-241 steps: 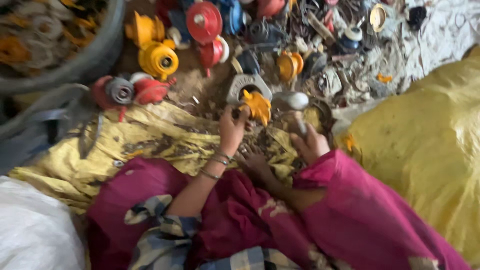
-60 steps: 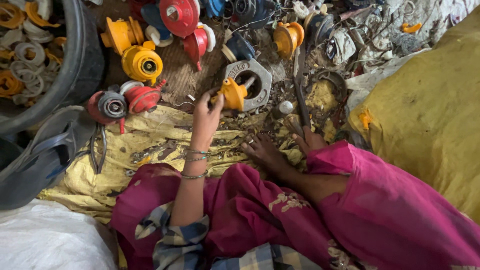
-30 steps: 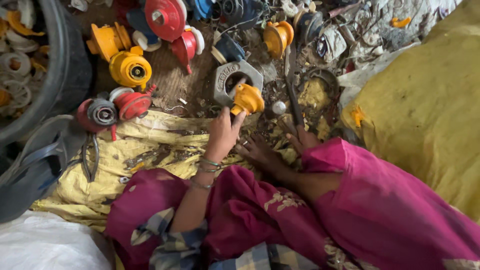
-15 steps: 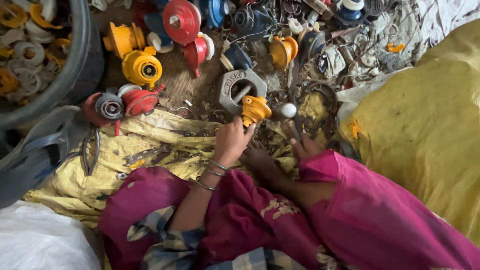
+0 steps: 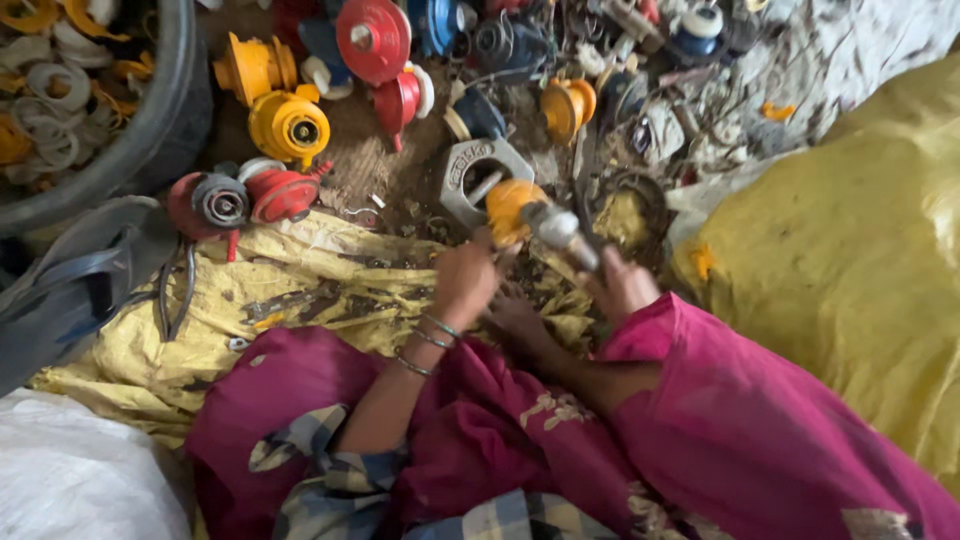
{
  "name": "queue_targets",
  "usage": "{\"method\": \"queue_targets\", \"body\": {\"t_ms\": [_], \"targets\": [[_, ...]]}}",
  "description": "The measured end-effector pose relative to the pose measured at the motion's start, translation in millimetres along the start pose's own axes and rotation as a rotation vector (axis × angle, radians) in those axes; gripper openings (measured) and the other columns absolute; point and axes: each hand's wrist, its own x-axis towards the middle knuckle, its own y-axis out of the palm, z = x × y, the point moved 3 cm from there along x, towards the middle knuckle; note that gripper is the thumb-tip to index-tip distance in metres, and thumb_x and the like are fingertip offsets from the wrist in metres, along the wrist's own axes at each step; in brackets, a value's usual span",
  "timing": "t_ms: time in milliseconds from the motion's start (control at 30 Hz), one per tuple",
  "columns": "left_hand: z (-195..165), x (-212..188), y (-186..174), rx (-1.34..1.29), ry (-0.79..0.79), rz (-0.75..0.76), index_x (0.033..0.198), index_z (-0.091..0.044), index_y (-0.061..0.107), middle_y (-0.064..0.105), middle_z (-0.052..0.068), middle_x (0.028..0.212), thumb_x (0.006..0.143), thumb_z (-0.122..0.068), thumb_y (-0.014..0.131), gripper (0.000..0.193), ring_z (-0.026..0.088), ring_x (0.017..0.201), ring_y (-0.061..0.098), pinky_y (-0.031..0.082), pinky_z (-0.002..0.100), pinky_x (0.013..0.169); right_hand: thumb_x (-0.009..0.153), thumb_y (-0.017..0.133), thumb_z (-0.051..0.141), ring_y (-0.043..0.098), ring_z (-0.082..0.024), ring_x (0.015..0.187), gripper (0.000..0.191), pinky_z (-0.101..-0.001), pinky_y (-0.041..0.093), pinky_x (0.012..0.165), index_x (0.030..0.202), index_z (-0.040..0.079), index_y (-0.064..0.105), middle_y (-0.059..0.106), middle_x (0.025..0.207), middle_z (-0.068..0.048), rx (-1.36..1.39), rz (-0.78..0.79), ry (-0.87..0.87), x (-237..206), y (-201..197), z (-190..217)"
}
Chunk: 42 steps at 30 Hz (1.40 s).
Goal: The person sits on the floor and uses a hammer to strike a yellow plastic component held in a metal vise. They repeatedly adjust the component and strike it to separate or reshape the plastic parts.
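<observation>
Dirt floor, scrap parts beyond both hands. My left hand (image 5: pixel 465 283) steadies an orange plastic part (image 5: pixel 508 205) against a grey metal block (image 5: pixel 478 178); right hand (image 5: pixel 620 285) grips a hammer (image 5: pixel 560 232) over it.

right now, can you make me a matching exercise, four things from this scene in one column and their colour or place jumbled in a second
Things:
1. round plastic part held by the left hand
2. hexagonal metal block with a round hole
3. metal-headed hammer in the right hand
4. big domed disc at the top

Colour or place:
A. red
B. grey, lying on the ground behind the orange part
C. orange
D. silvery head, raised beside the orange part

Pairs: 1-C, 2-B, 3-D, 4-A
</observation>
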Motion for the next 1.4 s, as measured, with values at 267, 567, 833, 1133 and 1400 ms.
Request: {"method": "queue_targets", "body": {"t_ms": [267,567,833,1133,1400], "targets": [[11,-3,-16,0.075,0.001,-0.072,0.09,-0.011,0.061,0.069,0.015,0.069,0.105,-0.031,0.056,0.025,0.038,0.062,0.069,0.053,0.05,0.057,0.104,0.056,0.043,0.054,-0.02,0.069,0.042,-0.0357,0.044,0.061,0.121,0.005,0.059,0.06,0.083,-0.007,0.518,-0.388,0.163,-38,-80,-48],[-68,16,-39,0.107,0.57,-0.315,0.144,-0.018,0.056,0.045,0.021,0.152,0.094,-0.028,0.067,0.053,0.036,0.142,0.044,0.038,0.059,0.116,0.108,0.059,0.044,0.053,-0.016,0.069,0.046,-0.0315,0.042,0.061,0.123,0.001,0.065,0.061,0.08,-0.002,0.644,-0.499,0.084,-48,-42,-45],[-52,43,-10,0.066,0.276,0.054,0.144,-0.008,0.049,0.055,0.02,0.123,0.101,-0.029,0.065,0.051,0.032,0.109,0.059,0.059,0.037,0.068,0.105,0.062,0.038,0.052,-0.012,0.067,0.041,-0.031,0.042,0.058,0.127,0.003,0.065,0.06,0.076,-0.003,0.7,-0.407,0.222,-61,-18,-70],[-9,3,-6,0.045,0.25,-0.044,0.117,0.0,0.052,0.062,0.023,0.104,0.1,-0.063,0.052,0.065,0.029,0.067,0.066,0.051,0.035,0.041,0.102,0.061,0.04,0.062,-0.018,0.061,0.041,-0.0365,0.047,0.056,0.116,0.002,0.063,0.065,0.073,-0.009,0.633,-0.213,0.236,-48,9,-69],[-8,-7,-26,0.179,0.068,-0.143,0.102,-0.001,0.062,0.062,0.015,0.052,0.087,-0.079,0.052,0.08,0.037,0.047,0.065,0.049,0.047,0.042,0.096,0.062,0.034,0.062,-0.035,0.093,0.043,-0.0471,0.047,0.078,0.127,0.004,0.061,0.065,0.102,-0.018,0.192,-0.173,-0.059,-26,17,-16]]}}
